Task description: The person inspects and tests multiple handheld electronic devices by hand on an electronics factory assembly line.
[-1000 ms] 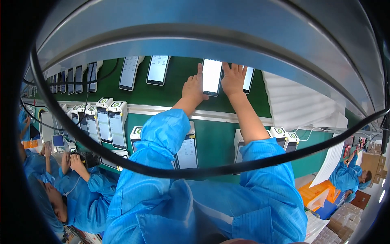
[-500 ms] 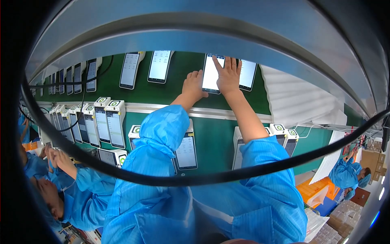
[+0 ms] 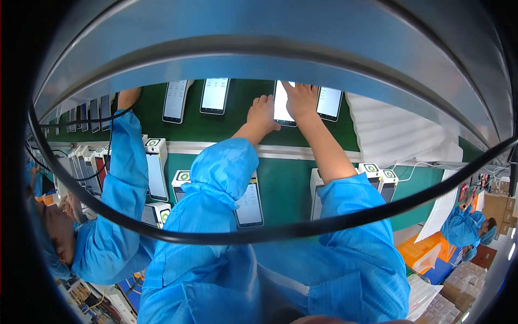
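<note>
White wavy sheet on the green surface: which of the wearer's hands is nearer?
Right. The right hand is over the bright-screened device, left of the white wavy sheet and apart from it; the left hand is farther left, at that device's left edge.

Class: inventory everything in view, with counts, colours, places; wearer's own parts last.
Bright device: one, white, upper centre
Other devices: many, white, upper and lower surfaces
Work surfaces: two, green, centre
Wavy sheeting: count unclear, white, upper right
Metal frame: one, silver, across the top
Thick cable: one, black, across front
Crate: at least one, orange, lower right
Cartons: several, brown, far right
Co-workers: at least two, blue-clad, left and right
Sleeves: two, blue, lower centre
Left hand: one, bare, bright device's left edge
Right hand: one, bare, over bright device
</note>
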Motion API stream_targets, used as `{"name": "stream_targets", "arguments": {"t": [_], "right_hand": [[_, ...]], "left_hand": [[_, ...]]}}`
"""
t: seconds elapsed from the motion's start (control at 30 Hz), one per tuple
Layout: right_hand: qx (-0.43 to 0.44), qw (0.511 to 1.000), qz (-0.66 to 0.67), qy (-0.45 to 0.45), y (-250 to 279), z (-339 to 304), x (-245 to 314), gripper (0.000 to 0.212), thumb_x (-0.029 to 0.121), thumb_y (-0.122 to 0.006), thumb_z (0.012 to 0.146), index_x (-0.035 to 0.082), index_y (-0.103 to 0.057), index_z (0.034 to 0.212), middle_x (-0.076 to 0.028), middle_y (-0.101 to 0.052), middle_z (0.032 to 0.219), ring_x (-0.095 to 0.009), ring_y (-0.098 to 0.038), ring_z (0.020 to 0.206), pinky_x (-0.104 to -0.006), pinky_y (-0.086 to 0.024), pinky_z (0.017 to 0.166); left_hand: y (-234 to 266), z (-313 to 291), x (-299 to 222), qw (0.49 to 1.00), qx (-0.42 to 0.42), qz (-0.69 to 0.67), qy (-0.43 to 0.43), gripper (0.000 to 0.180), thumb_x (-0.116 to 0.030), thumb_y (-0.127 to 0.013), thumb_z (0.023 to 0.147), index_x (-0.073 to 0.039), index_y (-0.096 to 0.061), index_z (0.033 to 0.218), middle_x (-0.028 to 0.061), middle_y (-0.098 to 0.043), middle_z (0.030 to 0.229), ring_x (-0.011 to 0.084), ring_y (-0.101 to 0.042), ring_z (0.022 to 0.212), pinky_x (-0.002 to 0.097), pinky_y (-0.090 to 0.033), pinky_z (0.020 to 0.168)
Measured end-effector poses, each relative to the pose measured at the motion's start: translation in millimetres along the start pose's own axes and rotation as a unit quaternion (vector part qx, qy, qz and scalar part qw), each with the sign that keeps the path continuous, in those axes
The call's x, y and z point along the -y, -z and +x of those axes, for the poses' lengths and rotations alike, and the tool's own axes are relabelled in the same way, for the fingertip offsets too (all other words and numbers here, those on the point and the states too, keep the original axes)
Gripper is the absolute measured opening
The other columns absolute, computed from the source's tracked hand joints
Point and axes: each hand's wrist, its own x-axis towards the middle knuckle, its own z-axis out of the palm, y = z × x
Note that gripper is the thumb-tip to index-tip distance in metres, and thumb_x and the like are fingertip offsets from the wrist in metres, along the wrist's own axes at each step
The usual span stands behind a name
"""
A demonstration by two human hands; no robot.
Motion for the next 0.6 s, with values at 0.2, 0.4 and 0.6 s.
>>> {"name": "stream_targets", "arguments": {"t": [0.2, 0.4, 0.6], "right_hand": [[0.154, 0.983, 0.052, -0.08, 27.4, 17.3, 13.7, 0.056, 0.004, -0.048, 0.074, 0.024, -0.048, 0.127, -0.013, -0.033, 0.139, -0.033, -0.022, 0.132, -0.0509, -0.007, 0.108], [0.034, 0.978, 0.046, -0.202, 21.6, -22.2, -24.4, 0.062, 0.006, -0.047, 0.074, 0.016, -0.038, 0.134, -0.02, -0.028, 0.14, -0.036, -0.023, 0.131, -0.0561, -0.013, 0.105], [-0.068, 0.939, 0.133, -0.309, 18.3, -58.5, -81.2, 0.062, -0.003, -0.043, 0.074, 0.008, -0.034, 0.134, -0.028, -0.033, 0.133, -0.043, -0.039, 0.118, -0.0438, -0.036, 0.097]], "left_hand": [[-14.6, -3.0, 15.9, 0.998, -0.036, 0.008, -0.048, 0.086, -0.022, -0.084, 0.05, 0.002, -0.041, 0.12, 0.0155, -0.048, 0.115, 0.0323, -0.045, 0.112, 0.0379, -0.044, 0.09], [9.7, -6.7, -6.4, 0.999, 0.033, 0.021, 0.007, 0.088, -0.023, -0.085, 0.051, 0.001, -0.039, 0.122, 0.016, -0.047, 0.117, 0.0321, -0.044, 0.113, 0.0379, -0.043, 0.092], [9.3, -6.1, -7.2, 0.999, 0.037, 0.025, -0.01, 0.079, -0.022, -0.085, 0.05, 0.0, -0.043, 0.113, 0.0157, -0.05, 0.111, 0.0337, -0.046, 0.109, 0.0401, -0.044, 0.089]]}}
